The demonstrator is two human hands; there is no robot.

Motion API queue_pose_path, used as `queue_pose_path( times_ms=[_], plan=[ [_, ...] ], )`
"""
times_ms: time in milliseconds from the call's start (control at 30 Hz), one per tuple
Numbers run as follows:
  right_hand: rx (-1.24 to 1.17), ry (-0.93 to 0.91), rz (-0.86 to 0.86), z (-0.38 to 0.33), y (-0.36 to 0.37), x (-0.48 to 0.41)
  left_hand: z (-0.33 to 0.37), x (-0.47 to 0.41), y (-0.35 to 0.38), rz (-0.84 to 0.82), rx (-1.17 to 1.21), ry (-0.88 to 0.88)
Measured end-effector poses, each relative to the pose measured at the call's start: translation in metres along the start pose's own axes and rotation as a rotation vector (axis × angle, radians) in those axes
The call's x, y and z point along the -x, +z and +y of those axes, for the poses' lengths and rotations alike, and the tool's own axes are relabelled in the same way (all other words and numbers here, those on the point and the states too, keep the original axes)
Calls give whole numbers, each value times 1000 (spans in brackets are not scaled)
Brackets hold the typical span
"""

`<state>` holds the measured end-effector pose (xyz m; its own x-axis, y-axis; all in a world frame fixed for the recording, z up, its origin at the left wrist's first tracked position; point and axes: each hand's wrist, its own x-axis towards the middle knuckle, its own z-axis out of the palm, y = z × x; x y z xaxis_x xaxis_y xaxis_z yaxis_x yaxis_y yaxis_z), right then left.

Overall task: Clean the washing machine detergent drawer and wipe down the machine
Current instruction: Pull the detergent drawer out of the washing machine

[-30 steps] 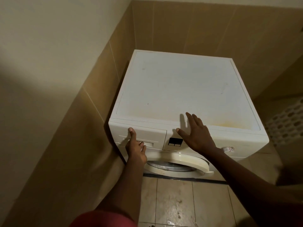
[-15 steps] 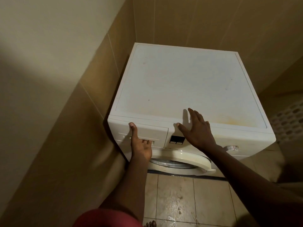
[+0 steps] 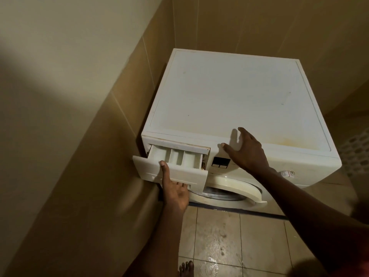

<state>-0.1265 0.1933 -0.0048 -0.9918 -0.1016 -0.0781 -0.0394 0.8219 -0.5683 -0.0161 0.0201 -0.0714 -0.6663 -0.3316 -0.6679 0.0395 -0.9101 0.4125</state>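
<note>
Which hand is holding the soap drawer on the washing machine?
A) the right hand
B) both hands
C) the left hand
C: the left hand grips the front of the open detergent drawer, thumb on top and fingers tucked under it, while the right hand is spread open at the top front edge of the washing machine, away from the drawer.

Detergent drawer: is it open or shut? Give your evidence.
Open: the detergent drawer is pulled partway out, its compartments exposed, the left hand gripping its front.
</note>
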Motion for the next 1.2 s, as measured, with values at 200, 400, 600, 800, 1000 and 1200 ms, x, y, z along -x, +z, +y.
queue_pose_path(
  times_ms=[200, 400, 600, 800, 1000, 1200],
  plan=[
    [-20, -44, 59, -6, 10, 21, 7, 28, -31, 12, -12, -41],
    [-103, -208, 124, -26, 30, 42, 8, 49, -52, -5, 11, -40],
    [-71, -347, 62, -52, 52, 58, 7, 54, -50, 9, -1, -37],
    [131, -380, -275, -80, 78, 44, 3, 47, -52, 6, -26, 10],
    [300, -300, -473, -96, 94, 29, 1, 36, -52, 34, -64, 11],
    [460, -334, -427, -102, 96, 26, 1, 25, -56, 66, -39, -3]
  ],
)
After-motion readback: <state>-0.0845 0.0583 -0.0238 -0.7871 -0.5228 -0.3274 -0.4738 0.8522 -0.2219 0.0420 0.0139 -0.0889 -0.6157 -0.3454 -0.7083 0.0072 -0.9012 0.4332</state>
